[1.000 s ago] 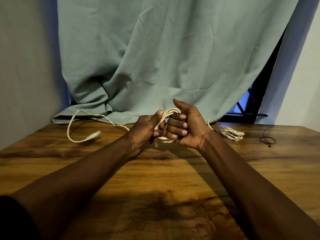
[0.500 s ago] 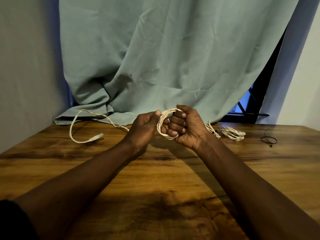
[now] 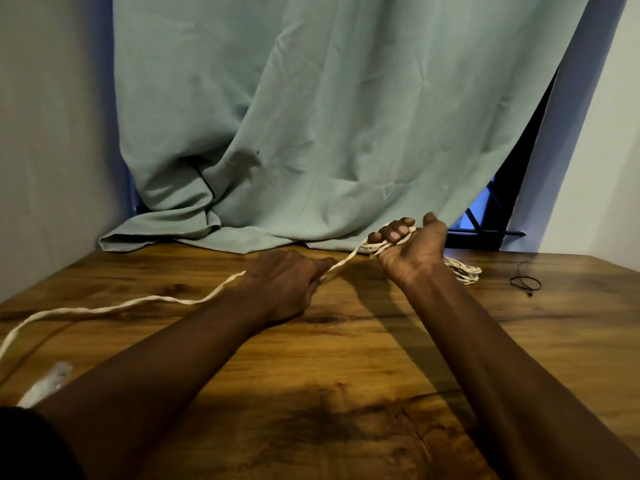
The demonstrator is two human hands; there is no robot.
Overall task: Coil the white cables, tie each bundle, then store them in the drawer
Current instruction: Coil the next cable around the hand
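My right hand [image 3: 410, 245] is raised palm-up above the wooden table [image 3: 346, 358], its fingers curled round a small coil of white cable [image 3: 375, 247]. From that coil the white cable [image 3: 138, 301] runs taut down to my left hand [image 3: 287, 282], which pinches it low over the table. Past my left hand the cable trails across the table to the left edge, and its blurred plug end [image 3: 46, 384] lies at the lower left. A second white cable bundle [image 3: 462, 271] lies on the table behind my right wrist.
A thin black tie [image 3: 524, 284] lies on the table at the far right. A green curtain [image 3: 311, 116] hangs behind and drapes onto the table's back edge. A wall stands at the left, and a dark window opening shows at the right.
My hands have drawn apart: the right moved right and turned palm-up with the coil, the left slid down along the cable. The loose cable and its plug swept toward the near left.
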